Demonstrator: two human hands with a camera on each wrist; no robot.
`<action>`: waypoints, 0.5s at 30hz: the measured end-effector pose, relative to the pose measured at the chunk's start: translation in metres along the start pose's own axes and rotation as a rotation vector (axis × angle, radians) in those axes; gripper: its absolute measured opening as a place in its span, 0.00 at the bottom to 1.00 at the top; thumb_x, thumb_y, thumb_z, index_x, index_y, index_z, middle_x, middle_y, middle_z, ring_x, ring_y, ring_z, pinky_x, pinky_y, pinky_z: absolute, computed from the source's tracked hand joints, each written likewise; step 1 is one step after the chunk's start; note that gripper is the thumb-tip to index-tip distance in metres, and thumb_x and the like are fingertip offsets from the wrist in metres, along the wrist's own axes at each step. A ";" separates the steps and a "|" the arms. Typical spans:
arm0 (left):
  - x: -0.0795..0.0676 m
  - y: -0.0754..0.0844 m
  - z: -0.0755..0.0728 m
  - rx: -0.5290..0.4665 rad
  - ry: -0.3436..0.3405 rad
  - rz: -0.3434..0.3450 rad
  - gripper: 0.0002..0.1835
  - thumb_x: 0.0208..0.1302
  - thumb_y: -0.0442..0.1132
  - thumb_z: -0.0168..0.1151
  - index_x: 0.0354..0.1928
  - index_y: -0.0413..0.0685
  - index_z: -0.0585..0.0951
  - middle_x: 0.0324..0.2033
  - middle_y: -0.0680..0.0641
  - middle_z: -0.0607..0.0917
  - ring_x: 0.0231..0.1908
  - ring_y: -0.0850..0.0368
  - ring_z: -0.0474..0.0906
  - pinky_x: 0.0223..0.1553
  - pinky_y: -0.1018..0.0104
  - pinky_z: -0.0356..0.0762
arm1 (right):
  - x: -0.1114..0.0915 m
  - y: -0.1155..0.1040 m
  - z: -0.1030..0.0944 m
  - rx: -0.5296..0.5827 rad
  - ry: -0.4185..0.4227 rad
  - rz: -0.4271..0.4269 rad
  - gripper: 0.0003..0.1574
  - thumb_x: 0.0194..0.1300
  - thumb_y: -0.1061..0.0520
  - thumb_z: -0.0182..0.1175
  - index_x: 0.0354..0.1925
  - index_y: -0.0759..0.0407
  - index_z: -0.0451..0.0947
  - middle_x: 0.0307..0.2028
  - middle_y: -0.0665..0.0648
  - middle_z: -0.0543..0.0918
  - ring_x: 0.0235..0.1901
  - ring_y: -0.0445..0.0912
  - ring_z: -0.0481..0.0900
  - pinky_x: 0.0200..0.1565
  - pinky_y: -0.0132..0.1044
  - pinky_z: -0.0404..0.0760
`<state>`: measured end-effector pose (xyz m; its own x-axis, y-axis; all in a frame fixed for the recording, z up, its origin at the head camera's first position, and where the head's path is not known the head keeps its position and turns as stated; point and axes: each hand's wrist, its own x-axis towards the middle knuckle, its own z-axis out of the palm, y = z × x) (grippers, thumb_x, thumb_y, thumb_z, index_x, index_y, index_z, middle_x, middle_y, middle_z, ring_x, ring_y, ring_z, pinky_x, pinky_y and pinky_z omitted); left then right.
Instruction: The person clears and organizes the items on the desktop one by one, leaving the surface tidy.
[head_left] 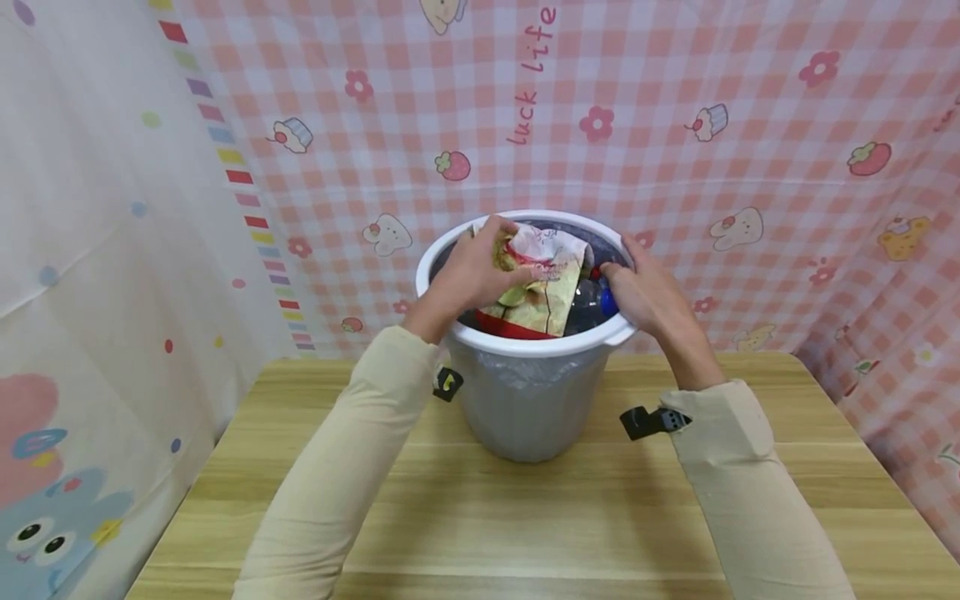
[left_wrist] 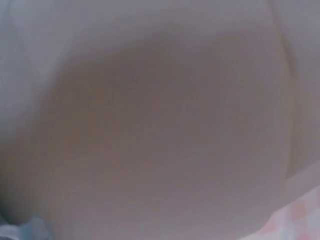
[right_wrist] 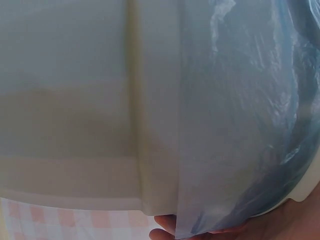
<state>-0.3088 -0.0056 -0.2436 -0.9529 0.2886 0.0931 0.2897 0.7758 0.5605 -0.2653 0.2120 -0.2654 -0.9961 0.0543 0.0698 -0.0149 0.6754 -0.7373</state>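
A grey trash bin (head_left: 528,408) with a white rim and a clear plastic liner (right_wrist: 235,115) stands upright on the wooden table. Inside its mouth, a crumpled food packet (head_left: 551,292), yellow, white and red, lies on top. My left hand (head_left: 476,267) reaches over the left rim and holds the packet, thumb across its front and fingers at its upper left edge. On the right, my right hand (head_left: 652,287) grips the bin's rim, thumb on the inner side. Beside that thumb is a clear plastic bottle (head_left: 587,304) with a blue cap. The left wrist view is mostly a blurred pale surface.
The wooden table (head_left: 562,525) extends in front of the bin and to both sides. Behind it hangs a pink checked curtain (head_left: 495,108), close to the table's back edge. A white patterned curtain (head_left: 112,275) hangs on the left.
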 end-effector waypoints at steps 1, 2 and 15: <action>-0.002 0.000 0.001 0.060 0.009 0.001 0.37 0.62 0.61 0.64 0.69 0.63 0.63 0.66 0.38 0.65 0.65 0.42 0.64 0.63 0.46 0.67 | 0.000 0.000 0.000 -0.001 0.000 -0.001 0.42 0.74 0.45 0.41 0.79 0.47 0.39 0.76 0.66 0.51 0.72 0.66 0.54 0.70 0.64 0.48; -0.004 0.002 0.001 0.124 0.018 0.000 0.38 0.62 0.63 0.62 0.70 0.63 0.63 0.65 0.37 0.64 0.64 0.40 0.63 0.63 0.45 0.67 | 0.000 0.000 0.000 -0.001 -0.001 -0.002 0.42 0.74 0.45 0.41 0.79 0.47 0.39 0.76 0.67 0.51 0.72 0.66 0.55 0.70 0.64 0.49; -0.022 0.001 -0.002 0.492 0.019 0.032 0.37 0.61 0.71 0.56 0.68 0.62 0.72 0.68 0.39 0.62 0.69 0.40 0.54 0.69 0.36 0.46 | 0.000 0.001 0.001 0.005 0.011 -0.011 0.43 0.74 0.45 0.43 0.79 0.48 0.40 0.76 0.67 0.52 0.71 0.65 0.56 0.70 0.63 0.50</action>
<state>-0.2880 -0.0120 -0.2430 -0.9431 0.3096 0.1215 0.3222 0.9411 0.1028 -0.2656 0.2117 -0.2665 -0.9948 0.0550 0.0852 -0.0262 0.6722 -0.7399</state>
